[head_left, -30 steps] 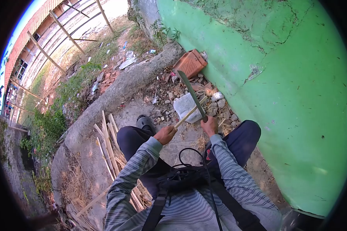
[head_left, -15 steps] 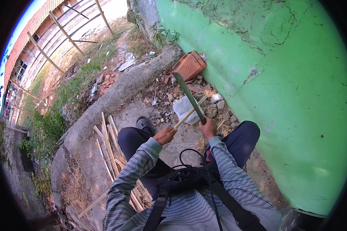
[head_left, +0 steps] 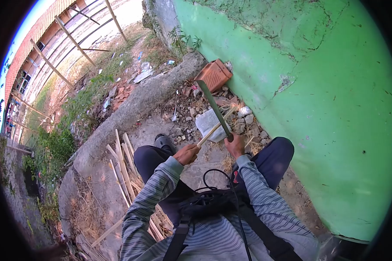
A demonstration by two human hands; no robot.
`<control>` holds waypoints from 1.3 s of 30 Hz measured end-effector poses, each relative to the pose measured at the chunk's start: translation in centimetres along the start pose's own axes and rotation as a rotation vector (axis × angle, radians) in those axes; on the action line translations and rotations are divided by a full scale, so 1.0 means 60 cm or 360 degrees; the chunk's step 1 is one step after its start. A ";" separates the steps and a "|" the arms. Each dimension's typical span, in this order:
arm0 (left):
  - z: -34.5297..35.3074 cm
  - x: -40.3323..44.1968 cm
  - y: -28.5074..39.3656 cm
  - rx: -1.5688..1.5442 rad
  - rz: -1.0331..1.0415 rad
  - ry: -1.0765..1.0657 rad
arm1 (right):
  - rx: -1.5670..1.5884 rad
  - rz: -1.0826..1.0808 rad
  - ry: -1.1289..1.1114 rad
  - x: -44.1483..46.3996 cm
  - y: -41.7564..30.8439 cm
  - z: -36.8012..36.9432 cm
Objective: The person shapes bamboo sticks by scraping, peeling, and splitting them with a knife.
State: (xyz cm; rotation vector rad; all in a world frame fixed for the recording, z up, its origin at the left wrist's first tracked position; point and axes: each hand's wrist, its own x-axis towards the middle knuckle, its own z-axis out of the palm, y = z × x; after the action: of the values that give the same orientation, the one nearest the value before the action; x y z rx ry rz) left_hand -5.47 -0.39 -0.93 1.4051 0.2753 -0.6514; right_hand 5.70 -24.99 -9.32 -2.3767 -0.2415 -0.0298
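My left hand (head_left: 186,154) is closed around the near end of a pale bamboo strip (head_left: 208,136), which points away toward the wall. In my right hand (head_left: 235,146) is the handle of a machete, its long dark blade (head_left: 212,103) slanting up and to the left. The blade crosses over the strip; whether its edge touches the strip I cannot tell. Beneath both lies a whitish stone block (head_left: 204,123), partly covered by them.
Split bamboo strips (head_left: 125,167) lie on the ground left of my legs. A green wall (head_left: 335,130) rises close on the right. Rubble and an orange clay tile (head_left: 214,75) sit ahead, near a low concrete ridge (head_left: 139,98). A black cable (head_left: 213,170) loops at my waist.
The far end of the bamboo strip has shifted slightly back toward me under the blade. Both hands and the machete stay almost where they were.
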 end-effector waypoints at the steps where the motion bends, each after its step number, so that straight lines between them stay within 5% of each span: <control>1: 0.003 -0.006 0.006 0.0002 -0.0004 0.0000 | 0.0057 -0.0130 0.0027 -0.008 -0.009 -0.002; 6: -0.001 -0.010 0.002 0.0055 -0.0037 -0.0011 | -0.0097 -0.0156 0.0024 0.004 0.010 -0.006; 8: -0.007 0.008 -0.023 0.0147 0.0032 0.0006 | 0.0009 0.0209 0.0120 0.015 0.034 0.011; 10: -0.003 0.020 -0.019 0.0236 0.0112 0.0009 | -0.0006 0.0194 0.0159 0.015 0.031 0.005; 14: -0.004 -0.001 -0.010 0.0091 -0.0004 -0.0040 | 0.0079 0.0060 0.0001 -0.001 0.002 0.000; 16: -0.011 0.012 -0.026 0.0051 -0.0029 -0.0066 | 0.0020 -0.0275 0.0025 -0.005 -0.009 -0.013; 18: -0.036 0.031 -0.081 0.1457 0.1341 0.0154 | -0.0012 -0.0215 0.0013 0.001 0.001 -0.020; 19: -0.033 0.030 -0.069 0.1463 0.1346 0.0158 | 0.0003 0.0036 0.0026 0.017 0.030 -0.009; 21: -0.022 0.023 -0.044 0.0973 0.0246 0.0019 | 0.0022 0.0305 0.0099 0.023 0.050 0.009; 22: -0.030 0.035 -0.063 0.0977 0.0256 0.0014 | 0.0018 0.0304 0.0111 0.023 0.047 0.004; 24: -0.042 0.039 -0.092 0.1636 0.0980 0.0141 | 0.0026 0.0205 0.0106 0.014 0.034 0.004; 28: -0.035 0.041 -0.074 0.1504 0.0937 0.0045 | -0.0030 -0.0086 0.0054 0.003 0.014 -0.005; 31: -0.032 0.024 -0.066 0.1252 0.0545 -0.0095 | -0.0208 -0.0052 0.0083 0.013 0.024 -0.008; 32: -0.029 0.023 -0.060 0.0864 0.0189 -0.0105 | -0.0205 -0.0060 0.0089 0.021 0.028 -0.009; 34: -0.031 0.025 -0.079 0.0473 -0.0160 -0.0119 | -0.0052 0.0472 0.0165 0.027 0.048 0.002; 36: -0.030 0.030 -0.092 0.1517 0.1195 -0.0063 | 0.0011 0.0399 0.0200 0.031 0.057 0.002; 37: -0.027 0.024 -0.086 0.1187 0.0766 -0.0116 | 0.0037 0.0369 0.0198 0.029 0.052 0.004; 39: -0.027 0.016 -0.074 0.1247 0.0842 -0.0113 | 0.0035 0.0228 0.0192 0.017 0.036 0.011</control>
State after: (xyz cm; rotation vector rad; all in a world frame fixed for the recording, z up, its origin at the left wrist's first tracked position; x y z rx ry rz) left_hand -6.92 0.80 -5.40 2.0853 -0.4553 -0.3659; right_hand 7.07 -25.92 -11.18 -2.3544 -0.0142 -0.1017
